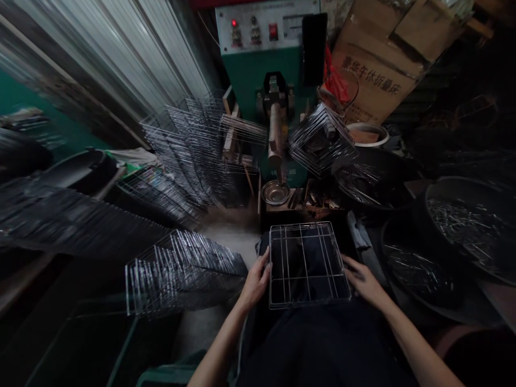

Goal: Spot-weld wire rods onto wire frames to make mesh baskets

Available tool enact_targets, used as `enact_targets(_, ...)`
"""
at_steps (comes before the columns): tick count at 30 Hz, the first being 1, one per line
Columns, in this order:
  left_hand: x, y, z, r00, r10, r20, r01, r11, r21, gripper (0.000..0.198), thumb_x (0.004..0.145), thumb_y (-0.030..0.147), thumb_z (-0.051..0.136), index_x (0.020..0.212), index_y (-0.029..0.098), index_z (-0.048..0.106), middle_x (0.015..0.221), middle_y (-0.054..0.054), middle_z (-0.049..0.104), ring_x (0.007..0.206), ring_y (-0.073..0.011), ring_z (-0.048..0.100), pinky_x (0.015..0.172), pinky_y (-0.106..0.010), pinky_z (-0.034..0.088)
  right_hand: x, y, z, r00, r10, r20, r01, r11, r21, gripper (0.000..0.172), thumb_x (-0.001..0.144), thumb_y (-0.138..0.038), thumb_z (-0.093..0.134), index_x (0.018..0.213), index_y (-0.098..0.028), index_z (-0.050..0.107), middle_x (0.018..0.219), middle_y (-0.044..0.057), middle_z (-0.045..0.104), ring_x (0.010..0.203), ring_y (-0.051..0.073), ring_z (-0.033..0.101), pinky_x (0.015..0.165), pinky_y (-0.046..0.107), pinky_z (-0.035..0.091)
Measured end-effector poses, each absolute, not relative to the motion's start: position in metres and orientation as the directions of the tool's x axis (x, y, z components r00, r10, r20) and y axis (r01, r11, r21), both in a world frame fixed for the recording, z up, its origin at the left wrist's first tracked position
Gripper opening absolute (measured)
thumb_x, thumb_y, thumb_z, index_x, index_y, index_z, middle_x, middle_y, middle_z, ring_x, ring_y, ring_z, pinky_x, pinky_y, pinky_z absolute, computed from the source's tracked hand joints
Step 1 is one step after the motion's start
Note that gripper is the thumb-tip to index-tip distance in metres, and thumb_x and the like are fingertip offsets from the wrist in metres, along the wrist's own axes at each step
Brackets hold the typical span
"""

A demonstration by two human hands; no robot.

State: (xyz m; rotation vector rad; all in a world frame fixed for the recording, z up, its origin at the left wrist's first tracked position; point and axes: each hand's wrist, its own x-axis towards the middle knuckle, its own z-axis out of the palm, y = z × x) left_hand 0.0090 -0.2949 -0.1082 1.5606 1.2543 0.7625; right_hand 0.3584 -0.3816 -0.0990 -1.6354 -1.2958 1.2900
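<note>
A silver rectangular frame of thin wire (307,277) lies between 2 bare hands, above the person's dark clothing (318,346) and in front of the green metal machine (242,75). The left hand (257,279) grasps its left edge; the right hand (363,278) has fingers at the right edge, but I cannot tell whether they close on it. Good handling means even support from 2 sides, without bending the wires.
</note>
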Motion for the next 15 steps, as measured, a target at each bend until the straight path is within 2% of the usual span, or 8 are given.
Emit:
enact_targets(1,0.003,-0.294,-0.107,0.325,0.938,-0.121,0.354,-0.001,0.935,0.061,0.093,0.043,0.053,0.148,0.020,0.043,0.152,-0.010,0.048,0.142,-0.0262,0.043,0.122,-0.043,0.027,0.362,-0.385,-0.096,-0.033,0.938,-0.344,0.275,-0.322,-0.906,0.069,0.093,-0.050,0.052,0.153,-0.020,0.039,0.097,0.008,0.073,0.063,0.018,0.065,0.052,0.031,0.057)
enact_targets(2,-0.003,-0.293,-0.105,0.369,0.916,-0.156,0.354,0.016,0.935,0.063,0.093,0.044,0.055,0.150,0.021,0.041,0.155,-0.009,0.044,0.145,-0.0272,0.039,0.123,-0.045,0.024,0.366,-0.389,-0.092,-0.071,0.929,-0.363,0.275,-0.332,-0.902,0.071,0.092,-0.047,0.056,0.155,-0.021,0.036,0.098,0.007,0.073,0.063,0.017,0.065,0.052,0.029,0.056)
enact_targets(4,-0.015,-0.288,-0.098,0.451,0.863,-0.227,0.373,0.049,0.927,0.068,0.090,0.045,0.058,0.152,0.023,0.037,0.160,-0.008,0.036,0.150,-0.0298,0.028,0.124,-0.048,0.016,0.372,-0.396,-0.085,-0.117,0.946,-0.301,0.292,-0.257,-0.921,0.073,0.087,-0.042,0.064,0.153,-0.024,0.040,0.118,0.009,0.069,0.087,0.021,0.068,0.072,0.034,0.060)
enact_targets(6,-0.025,-0.282,-0.089,0.544,0.790,-0.282,0.404,0.048,0.913,0.079,0.087,0.046,0.063,0.155,0.026,0.028,0.164,-0.007,0.027,0.153,-0.0320,0.017,0.124,-0.052,0.011,0.374,-0.400,-0.080,-0.137,0.962,-0.237,0.302,-0.187,-0.935,0.073,0.085,-0.040,0.069,0.151,-0.025,0.043,0.142,0.010,0.055,0.113,0.025,0.062,0.095,0.040,0.054)
enact_targets(8,-0.029,-0.278,-0.080,0.639,0.703,-0.313,0.449,-0.010,0.894,0.103,0.077,0.047,0.074,0.158,0.027,0.013,0.167,-0.009,0.016,0.154,-0.0348,0.008,0.123,-0.055,0.010,0.373,-0.402,-0.077,-0.154,0.956,-0.249,0.298,-0.195,-0.934,0.075,0.086,-0.042,0.068,0.153,-0.025,0.039,0.153,0.010,0.042,0.122,0.027,0.057,0.104,0.043,0.048)
enact_targets(11,-0.026,-0.278,-0.073,0.693,0.629,-0.352,0.549,-0.144,0.823,0.138,0.061,0.049,0.087,0.157,0.024,-0.010,0.167,-0.016,0.002,0.153,-0.0402,-0.003,0.122,-0.060,0.008,0.370,-0.408,-0.081,-0.171,0.945,-0.280,0.295,-0.222,-0.929,0.080,0.089,-0.048,0.065,0.157,-0.024,0.031,0.158,0.010,0.034,0.135,0.030,0.046,0.112,0.045,0.041)
enact_targets(13,-0.021,-0.282,-0.073,0.666,0.634,-0.393,0.623,-0.184,0.760,0.144,0.059,0.051,0.088,0.155,0.024,-0.016,0.167,-0.019,-0.004,0.152,-0.0434,-0.005,0.120,-0.063,0.010,0.369,-0.413,-0.089,-0.170,0.948,-0.270,0.329,-0.204,-0.922,0.081,0.089,-0.052,0.065,0.157,-0.025,0.030,0.159,0.009,0.033,0.143,0.031,0.035,0.117,0.049,0.032)
enact_targets(15,-0.018,-0.286,-0.075,0.629,0.646,-0.432,0.678,-0.184,0.712,0.145,0.059,0.051,0.088,0.155,0.027,-0.019,0.166,-0.020,-0.007,0.151,-0.0462,-0.001,0.118,-0.065,0.017,0.369,-0.419,-0.098,-0.160,0.954,-0.252,0.364,-0.180,-0.914,0.080,0.088,-0.055,0.064,0.156,-0.026,0.033,0.159,0.008,0.033,0.146,0.033,0.030,0.120,0.052,0.026)
